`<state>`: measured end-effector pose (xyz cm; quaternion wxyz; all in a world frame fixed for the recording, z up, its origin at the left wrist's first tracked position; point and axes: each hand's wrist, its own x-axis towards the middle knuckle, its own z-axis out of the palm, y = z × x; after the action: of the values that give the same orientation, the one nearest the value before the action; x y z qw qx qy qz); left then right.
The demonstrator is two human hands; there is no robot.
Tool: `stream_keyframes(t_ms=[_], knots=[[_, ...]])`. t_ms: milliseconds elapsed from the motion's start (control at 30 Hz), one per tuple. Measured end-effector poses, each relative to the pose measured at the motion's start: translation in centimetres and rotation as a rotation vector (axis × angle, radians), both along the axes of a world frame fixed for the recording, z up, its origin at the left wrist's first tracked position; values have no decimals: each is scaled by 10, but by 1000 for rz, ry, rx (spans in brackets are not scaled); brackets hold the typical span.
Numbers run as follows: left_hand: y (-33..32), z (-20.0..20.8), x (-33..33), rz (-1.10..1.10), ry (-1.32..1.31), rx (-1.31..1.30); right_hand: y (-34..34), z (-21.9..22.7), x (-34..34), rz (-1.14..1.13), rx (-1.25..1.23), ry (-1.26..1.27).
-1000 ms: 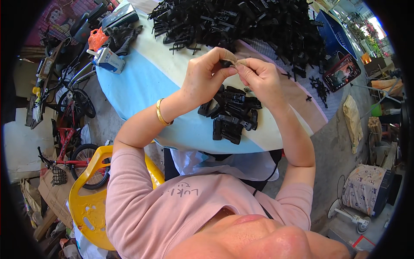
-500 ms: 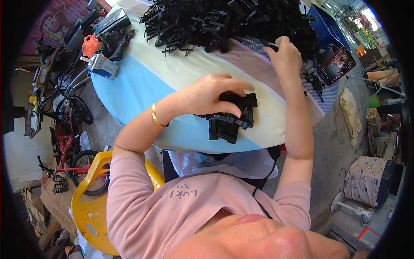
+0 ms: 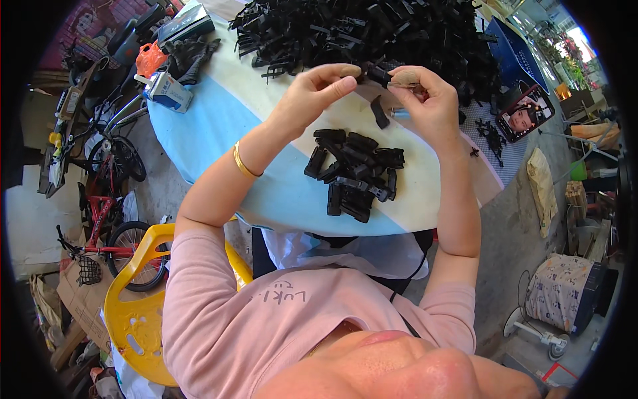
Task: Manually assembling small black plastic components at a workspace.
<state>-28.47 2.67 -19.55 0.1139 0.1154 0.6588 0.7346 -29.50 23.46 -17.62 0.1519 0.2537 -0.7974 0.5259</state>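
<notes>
Both my hands are raised over the far middle of the table, close together. My left hand [image 3: 319, 93] has its index finger and thumb curled toward a black plastic part [image 3: 377, 74] between the two hands. My right hand [image 3: 428, 103] is closed at the part's other side, and a slim light-blue object [image 3: 400, 113] shows beneath its palm. Brownish coverings appear on the index fingertips. A single curved black piece [image 3: 380, 112] is just below the hands. Closer to me lies a small heap of black plastic parts [image 3: 352, 159] on the striped cloth.
A large pile of black parts [image 3: 359, 33] covers the far table. Beside it are a blue crate [image 3: 515, 56], a propped phone [image 3: 525, 114] and small black scraps [image 3: 492, 139] on mesh. A blue-white carton [image 3: 169, 92] stands left; a yellow chair [image 3: 139, 306] is below.
My left hand has left the small heap and moved up, far side, toward my right hand. My right hand has shifted slightly toward me and left. A black part now sits between them.
</notes>
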Motion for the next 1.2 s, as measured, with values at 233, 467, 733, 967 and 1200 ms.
stream_keyframes(t_ms=[233,467,733,967,1200], knots=[[-19,9,-9,-197,315,-64,-6,9,10,216,166,396],[-20,14,-2,-567,287,-64,-15,7,20,327,221,402],[-6,21,10,-213,378,-11,-10,6,23,53,-140,-85],[7,13,17,-32,495,-2,-23,9,34,177,-217,-290],[15,11,23,100,527,-1,-18,8,32,201,-88,-315]])
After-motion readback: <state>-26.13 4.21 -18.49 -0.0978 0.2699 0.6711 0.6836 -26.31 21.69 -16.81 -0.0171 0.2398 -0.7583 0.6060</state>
